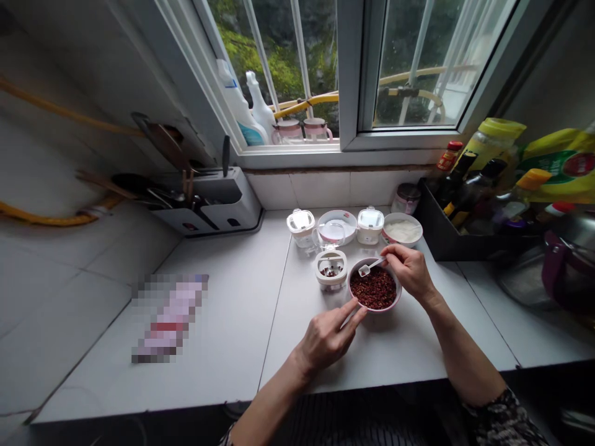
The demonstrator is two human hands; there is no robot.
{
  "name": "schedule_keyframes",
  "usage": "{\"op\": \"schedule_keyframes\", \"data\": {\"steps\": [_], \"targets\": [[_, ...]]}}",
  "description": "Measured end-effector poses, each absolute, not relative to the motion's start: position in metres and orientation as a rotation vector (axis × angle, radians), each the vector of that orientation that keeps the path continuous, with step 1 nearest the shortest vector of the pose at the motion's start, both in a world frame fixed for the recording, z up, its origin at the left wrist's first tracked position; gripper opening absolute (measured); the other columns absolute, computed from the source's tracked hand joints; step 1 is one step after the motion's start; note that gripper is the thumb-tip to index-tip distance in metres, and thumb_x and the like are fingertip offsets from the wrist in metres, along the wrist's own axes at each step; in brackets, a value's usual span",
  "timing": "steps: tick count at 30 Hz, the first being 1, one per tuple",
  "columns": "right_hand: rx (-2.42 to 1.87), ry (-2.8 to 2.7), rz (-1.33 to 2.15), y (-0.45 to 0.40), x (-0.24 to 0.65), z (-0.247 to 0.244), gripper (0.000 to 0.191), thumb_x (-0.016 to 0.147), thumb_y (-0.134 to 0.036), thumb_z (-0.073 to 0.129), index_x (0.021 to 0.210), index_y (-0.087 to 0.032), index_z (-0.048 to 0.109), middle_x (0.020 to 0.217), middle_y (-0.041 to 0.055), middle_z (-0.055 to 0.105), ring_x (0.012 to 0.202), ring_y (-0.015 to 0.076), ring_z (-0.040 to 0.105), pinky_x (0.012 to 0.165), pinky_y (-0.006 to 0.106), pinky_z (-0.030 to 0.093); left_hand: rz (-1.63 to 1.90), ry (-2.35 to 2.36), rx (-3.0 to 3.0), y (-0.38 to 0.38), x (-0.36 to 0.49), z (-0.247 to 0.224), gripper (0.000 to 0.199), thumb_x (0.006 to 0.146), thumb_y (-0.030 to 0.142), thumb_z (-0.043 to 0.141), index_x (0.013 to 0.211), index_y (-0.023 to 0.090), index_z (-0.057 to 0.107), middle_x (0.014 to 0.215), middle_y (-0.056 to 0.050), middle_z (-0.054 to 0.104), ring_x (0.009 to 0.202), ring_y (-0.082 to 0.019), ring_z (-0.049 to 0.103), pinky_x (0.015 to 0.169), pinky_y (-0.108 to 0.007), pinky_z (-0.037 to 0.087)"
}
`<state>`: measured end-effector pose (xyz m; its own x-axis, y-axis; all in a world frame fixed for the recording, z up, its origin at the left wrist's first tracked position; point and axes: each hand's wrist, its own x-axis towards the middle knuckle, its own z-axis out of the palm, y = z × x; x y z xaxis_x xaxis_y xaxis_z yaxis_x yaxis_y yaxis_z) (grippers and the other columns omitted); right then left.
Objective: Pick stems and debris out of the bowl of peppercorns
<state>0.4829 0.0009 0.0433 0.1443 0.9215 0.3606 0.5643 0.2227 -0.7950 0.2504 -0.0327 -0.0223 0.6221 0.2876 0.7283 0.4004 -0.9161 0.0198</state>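
A pink-rimmed bowl point(375, 309) stands on the white counter, filled with dark red peppercorns point(374, 290). My right hand point(409, 271) is shut on a small white spoon point(367, 269), whose scoop rests over the bowl's far left side. My left hand point(326, 339) sits at the near rim, its fingertips against the bowl. Just left of the bowl stands a small open-topped container with a white frame point(331, 271), holding a few peppercorns in its base.
Behind the bowl are two lidded jars point(301, 228), a white dish point(337, 224) and a bowl of white paste point(402, 230). A black tray of bottles point(455, 241) stands right, a knife block point(209, 204) left, and a blurred packet point(170, 319) lies on the counter.
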Motion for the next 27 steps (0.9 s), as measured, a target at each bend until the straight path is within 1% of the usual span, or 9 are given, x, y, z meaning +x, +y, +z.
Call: {"op": "schedule_keyframes", "data": {"steps": [5, 8, 13, 16, 18, 21, 24, 25, 27], "targets": [[-1.45, -1.443, 0.596, 0.002, 0.482, 0.043, 0.017, 0.077, -0.024, 0.052, 0.074, -0.018, 0.068, 0.06, 0.0011, 0.068, 0.06, 0.0168, 0.064, 0.063, 0.028, 0.049, -1.194, -0.572, -2.694, -0.033, 0.251, -0.021, 0.036, 0.093, 0.007, 0.046, 0.126, 0.011, 0.058, 0.117, -0.018, 0.067, 0.085, -0.018, 0.071, 0.064, -0.024, 0.059], [-1.44, -1.352, 0.691, 0.002, 0.482, 0.044, 0.015, 0.075, -0.026, 0.055, 0.074, -0.018, 0.068, 0.059, 0.001, 0.067, 0.057, 0.016, 0.062, 0.058, 0.027, 0.047, -1.201, -0.565, -2.696, -0.033, 0.251, -0.02, 0.034, 0.091, 0.005, 0.046, 0.122, 0.01, 0.061, 0.115, -0.018, 0.068, 0.087, -0.018, 0.07, 0.064, -0.024, 0.059], [-1.428, -1.232, 0.886, 0.005, 0.486, 0.046, 0.018, 0.07, -0.03, 0.06, 0.076, -0.016, 0.068, 0.059, 0.0015, 0.067, 0.043, 0.01, 0.047, 0.042, 0.023, 0.035, -1.195, -0.565, -2.689, -0.033, 0.252, -0.02, 0.034, 0.091, 0.006, 0.046, 0.121, 0.01, 0.062, 0.116, -0.018, 0.068, 0.089, -0.019, 0.07, 0.065, -0.024, 0.059], [-1.4, -1.156, 0.988, 0.006, 0.488, 0.049, 0.023, 0.067, -0.034, 0.065, 0.078, -0.014, 0.07, 0.06, 0.0031, 0.069, 0.038, 0.0067, 0.039, 0.037, 0.022, 0.029, -1.183, -0.576, -2.689, -0.033, 0.251, -0.022, 0.035, 0.092, 0.006, 0.046, 0.124, 0.011, 0.06, 0.118, -0.018, 0.067, 0.089, -0.018, 0.07, 0.067, -0.025, 0.06], [-1.36, -1.111, 1.017, 0.006, 0.487, 0.051, 0.027, 0.066, -0.036, 0.068, 0.08, -0.013, 0.071, 0.061, 0.004, 0.07, 0.037, 0.0057, 0.037, 0.036, 0.021, 0.028, -1.171, -0.582, -2.691, -0.033, 0.251, -0.022, 0.037, 0.092, 0.006, 0.045, 0.127, 0.011, 0.058, 0.12, -0.018, 0.066, 0.089, -0.018, 0.07, 0.069, -0.025, 0.06], [-1.317, -1.084, 1.007, 0.002, 0.479, 0.052, 0.029, 0.068, -0.038, 0.071, 0.083, -0.014, 0.072, 0.064, 0.0052, 0.073, 0.037, 0.0056, 0.038, 0.036, 0.021, 0.03, -1.176, -0.586, -2.688, -0.033, 0.251, -0.021, 0.037, 0.092, 0.006, 0.045, 0.127, 0.012, 0.058, 0.118, -0.017, 0.067, 0.088, -0.017, 0.071, 0.069, -0.025, 0.061], [-1.293, -1.125, 0.946, -0.004, 0.462, 0.048, 0.026, 0.076, -0.037, 0.067, 0.088, -0.015, 0.072, 0.069, 0.0052, 0.074, 0.036, 0.0072, 0.042, 0.036, 0.022, 0.035, -1.204, -0.574, -2.679, -0.033, 0.252, -0.019, 0.035, 0.092, 0.006, 0.045, 0.123, 0.011, 0.059, 0.114, -0.017, 0.069, 0.087, -0.018, 0.071, 0.066, -0.025, 0.061], [-1.28, -1.169, 0.905, -0.007, 0.456, 0.045, 0.024, 0.08, -0.036, 0.064, 0.091, -0.016, 0.072, 0.071, 0.0053, 0.075, 0.04, 0.0098, 0.05, 0.04, 0.023, 0.041, -1.212, -0.569, -2.674, -0.033, 0.252, -0.019, 0.035, 0.091, 0.005, 0.045, 0.122, 0.011, 0.06, 0.113, -0.016, 0.069, 0.086, -0.018, 0.071, 0.065, -0.025, 0.06], [-1.232, -1.3, 0.724, -0.012, 0.445, 0.041, 0.018, 0.085, -0.03, 0.06, 0.092, -0.018, 0.072, 0.079, 0.0061, 0.076, 0.064, 0.0169, 0.068, 0.06, 0.028, 0.055, -1.218, -0.568, -2.665, -0.033, 0.253, -0.019, 0.035, 0.091, 0.005, 0.045, 0.122, 0.011, 0.06, 0.112, -0.016, 0.069, 0.086, -0.018, 0.071, 0.065, -0.025, 0.061]]}}
